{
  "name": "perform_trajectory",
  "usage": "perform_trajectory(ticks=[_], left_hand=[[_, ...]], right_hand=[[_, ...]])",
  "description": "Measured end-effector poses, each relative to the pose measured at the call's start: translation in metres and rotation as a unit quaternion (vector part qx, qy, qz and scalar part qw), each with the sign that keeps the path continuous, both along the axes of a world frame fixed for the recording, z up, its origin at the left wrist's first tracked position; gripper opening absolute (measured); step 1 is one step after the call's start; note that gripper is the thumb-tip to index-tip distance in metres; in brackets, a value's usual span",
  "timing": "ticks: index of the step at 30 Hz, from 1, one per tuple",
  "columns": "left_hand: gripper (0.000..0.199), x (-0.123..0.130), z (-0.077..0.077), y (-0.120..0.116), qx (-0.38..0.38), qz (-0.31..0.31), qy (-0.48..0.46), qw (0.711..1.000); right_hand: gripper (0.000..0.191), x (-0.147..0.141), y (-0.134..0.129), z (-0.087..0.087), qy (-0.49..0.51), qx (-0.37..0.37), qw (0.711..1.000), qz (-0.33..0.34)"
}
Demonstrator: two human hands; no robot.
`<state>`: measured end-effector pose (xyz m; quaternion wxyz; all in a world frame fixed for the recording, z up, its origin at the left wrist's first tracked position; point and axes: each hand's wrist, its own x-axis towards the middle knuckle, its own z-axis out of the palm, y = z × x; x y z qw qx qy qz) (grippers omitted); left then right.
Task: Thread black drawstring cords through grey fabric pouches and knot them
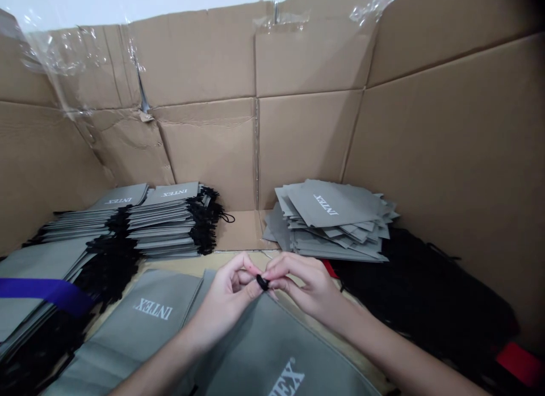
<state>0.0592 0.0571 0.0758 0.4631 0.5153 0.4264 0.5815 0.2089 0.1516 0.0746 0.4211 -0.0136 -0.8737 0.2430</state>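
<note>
The left hand (230, 296) and right hand (309, 285) pinch black cord (262, 282) between fingertips at the gray bag (266, 345), seemingly adjusting it; next likely needs steady control.

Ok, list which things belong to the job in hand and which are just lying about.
Job: grey bag, small black piece, left hand, right hand; probably stacked bags.

Apparently lying about: purple band, black cloth, cardboard, clear tape.
</note>
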Motion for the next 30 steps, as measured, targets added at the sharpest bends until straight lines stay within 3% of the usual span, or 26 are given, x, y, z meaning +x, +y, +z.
perform_trajectory(ticks=[4, 12, 18, 23, 30], left_hand=[[0.043, 0.006, -0.007, 0.001, 0.025, 0.003, 0.003, 1.0], [0.033, 0.018, -0.012, -0.005, 0.018, 0.068, 0.03, 0.997], [0.019, 0.011, -0.012, -0.008, 0.052, 0.081, 0.154, 0.983], [0.02, 0.007, -0.008, -0.009, 0.084, 0.111, 0.265, 0.954], [0.019, 0.005, -0.003, -0.001, 0.03, 0.064, 0.104, 0.992]], right_hand=[[0.012, 0.001, -0.005, -0.003, -0.019, 0.064, 0.997, -0.034], [0.02, -0.004, -0.013, -0.006, -0.038, 0.149, 0.97, -0.19], [0.023, -0.001, -0.015, -0.002, -0.052, 0.195, 0.951, -0.236], [0.013, 0.002, -0.017, 0.003, -0.094, 0.123, 0.968, -0.196], [0.014, 0.0, -0.02, 0.006, -0.085, -0.056, 0.983, -0.15]])
